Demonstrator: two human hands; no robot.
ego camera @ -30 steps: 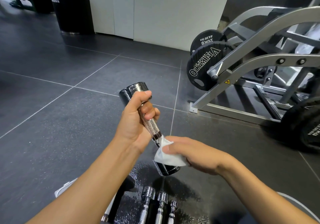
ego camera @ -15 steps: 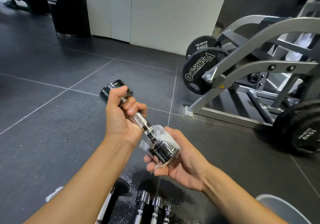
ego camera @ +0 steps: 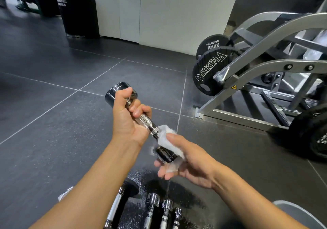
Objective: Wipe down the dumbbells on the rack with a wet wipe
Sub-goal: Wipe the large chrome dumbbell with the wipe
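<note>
A small chrome dumbbell (ego camera: 147,122) is held tilted in the air, far head up-left, near head down-right. My left hand (ego camera: 128,120) grips its knurled handle just below the far head, thumb lying over that head. My right hand (ego camera: 184,156) cups the near head through a white wet wipe (ego camera: 165,136), thumb on top and fingers underneath. The wipe covers the neck and part of the near head. Below, several chrome dumbbells (ego camera: 166,209) lie side by side on the rack at the frame's lower edge.
A grey plate-loaded machine (ego camera: 265,66) with black Olympia weight plates (ego camera: 210,71) stands to the right on the dark tiled floor. A white cabinet (ego camera: 166,11) sits at the back. A black-headed dumbbell (ego camera: 131,187) lies left of the chrome ones.
My right hand has turned over the near head: thumb now on top, wipe wrapped around the neck. The dumbbell has stayed held in my left hand.
</note>
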